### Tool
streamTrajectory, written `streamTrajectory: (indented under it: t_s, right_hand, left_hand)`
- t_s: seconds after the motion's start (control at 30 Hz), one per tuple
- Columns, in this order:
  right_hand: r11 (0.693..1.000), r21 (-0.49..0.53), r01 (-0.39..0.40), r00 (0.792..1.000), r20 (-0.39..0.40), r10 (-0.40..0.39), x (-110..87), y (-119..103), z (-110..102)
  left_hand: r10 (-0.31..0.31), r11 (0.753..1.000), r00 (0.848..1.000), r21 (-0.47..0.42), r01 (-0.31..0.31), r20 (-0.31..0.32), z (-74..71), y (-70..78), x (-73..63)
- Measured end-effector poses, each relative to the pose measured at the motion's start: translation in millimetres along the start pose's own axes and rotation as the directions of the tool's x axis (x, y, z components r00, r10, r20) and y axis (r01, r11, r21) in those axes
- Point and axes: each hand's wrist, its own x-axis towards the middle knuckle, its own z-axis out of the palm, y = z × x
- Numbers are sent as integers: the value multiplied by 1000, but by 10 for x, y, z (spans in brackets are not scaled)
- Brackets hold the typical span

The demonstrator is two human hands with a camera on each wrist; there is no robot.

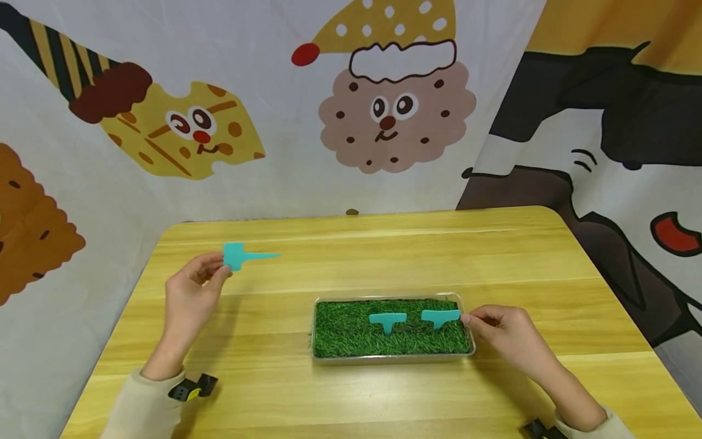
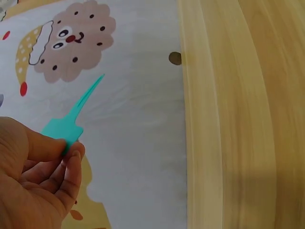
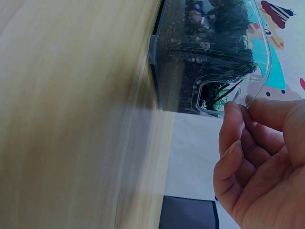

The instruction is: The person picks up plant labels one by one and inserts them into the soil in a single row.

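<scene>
My left hand (image 1: 192,296) pinches a teal T-shaped plant label (image 1: 234,256) by its wide head, above the table's left side. Its pointed stem aims right; the left wrist view shows the label (image 2: 64,129) between thumb and fingers. A clear plastic box (image 1: 395,360) holds green artificial grass (image 1: 345,335). Two more plant labels stand upright in the grass, a middle label (image 1: 387,319) and a right label (image 1: 440,316). My right hand (image 1: 510,335) pinches the box's right-end rim with thumb and forefinger, as the right wrist view shows near a handle cutout.
The box stands on a wooden table (image 1: 285,396). Behind the table hangs a white cloth (image 1: 285,195) printed with cartoon food figures. Each wrist carries a small black device, the left device (image 1: 192,388) and the right device (image 1: 543,430).
</scene>
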Motion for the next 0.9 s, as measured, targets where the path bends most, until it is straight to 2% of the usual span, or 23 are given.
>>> streamTrajectory:
  t_s: [0.2, 0.5, 0.9]
  right_hand:
    - [1000, -3, 10, 1000, -6, -10, 0, 2, 1]
    - [1000, 2, -8, 1000, -2, 8, -4, 1, 0]
    - [1000, 6, 13, 1000, -15, -13, -8, 4, 7]
  left_hand:
    - [43, 997, 999, -67, -43, -7, 54, 62, -58]
    - [159, 972, 987, -169, -161, -25, 172, 171, -128]
    - [298, 940, 953, -159, -302, -48, 310, 287, -196]
